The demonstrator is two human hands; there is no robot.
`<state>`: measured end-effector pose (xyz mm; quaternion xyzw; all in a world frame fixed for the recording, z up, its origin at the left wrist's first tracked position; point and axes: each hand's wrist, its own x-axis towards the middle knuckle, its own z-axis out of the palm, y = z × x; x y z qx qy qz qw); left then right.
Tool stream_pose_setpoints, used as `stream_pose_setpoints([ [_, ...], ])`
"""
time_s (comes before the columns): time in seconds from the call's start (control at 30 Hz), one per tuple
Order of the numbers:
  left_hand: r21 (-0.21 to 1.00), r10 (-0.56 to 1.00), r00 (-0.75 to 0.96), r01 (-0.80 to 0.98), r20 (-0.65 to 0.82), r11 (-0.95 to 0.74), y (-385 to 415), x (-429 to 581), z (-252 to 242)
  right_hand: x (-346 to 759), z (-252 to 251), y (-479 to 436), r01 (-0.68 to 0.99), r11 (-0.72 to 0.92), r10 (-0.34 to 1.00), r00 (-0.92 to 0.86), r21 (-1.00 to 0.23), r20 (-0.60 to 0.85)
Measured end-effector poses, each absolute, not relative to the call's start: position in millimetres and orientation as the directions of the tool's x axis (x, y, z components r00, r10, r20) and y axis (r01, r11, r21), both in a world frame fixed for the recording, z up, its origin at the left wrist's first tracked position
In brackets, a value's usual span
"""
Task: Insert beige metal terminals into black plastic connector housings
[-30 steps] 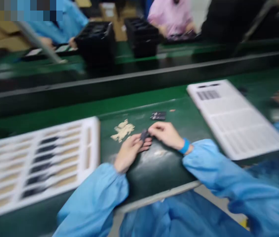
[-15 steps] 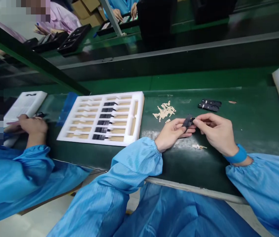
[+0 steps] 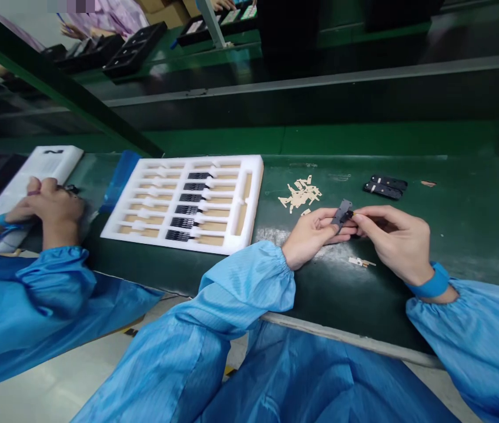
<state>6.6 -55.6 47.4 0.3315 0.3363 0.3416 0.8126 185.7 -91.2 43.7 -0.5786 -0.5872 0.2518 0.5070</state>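
Observation:
My left hand [image 3: 317, 232] grips a small dark grey plastic part [image 3: 342, 215] between thumb and fingers. Against that part's right side, my right hand [image 3: 394, 235] has thumb and forefinger pinched at a tiny black piece, mostly hidden by the fingertips. Below the hands lies a small white and brass-coloured metal piece [image 3: 361, 262]. A loose heap of cream-coloured flat pieces [image 3: 301, 194] is just beyond my left hand. Two black elongated parts [image 3: 385, 187] rest side by side beyond my right hand.
Left of the heap, a white foam tray [image 3: 255, 197] holds several black slotted parts [image 3: 190, 210]. A blue sheet [image 3: 119, 181] sticks out beside it. Further left, a co-worker's hands [image 3: 57, 205] work near another white foam block [image 3: 62, 161]. A slanted green beam [image 3: 59, 79] crosses the upper left.
The grey part in my left hand has turned so that its flat face shows more. Both hands stay together. The view has shifted slightly, and the co-worker's hands have come together.

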Motion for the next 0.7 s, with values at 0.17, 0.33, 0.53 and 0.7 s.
stream_pose_setpoints([
  [0.17, 0.787, 0.782, 0.530, -0.305, -0.328, 0.536, -54.7, 6.8, 47.1, 186.5, 43.8, -91.9, 0.444, 0.217, 0.934, 0.164, -0.869, 0.318],
  [0.33, 0.787, 0.782, 0.534, -0.310, -0.320, 0.534, -54.1, 6.3, 45.1, 186.3, 45.3, -91.9, 0.500, 0.260, 0.919, 0.136, -0.826, 0.371],
  [0.53, 0.788, 0.783, 0.538, -0.314, -0.311, 0.529, -53.5, 6.8, 43.8, 186.7, 46.6, -92.1, 0.535, 0.291, 0.904, 0.118, -0.793, 0.411],
  [0.7, 0.787, 0.784, 0.541, -0.320, -0.305, 0.527, -53.7, 6.6, 44.9, 186.5, 46.1, -91.4, 0.531, 0.295, 0.905, 0.112, -0.795, 0.411],
])
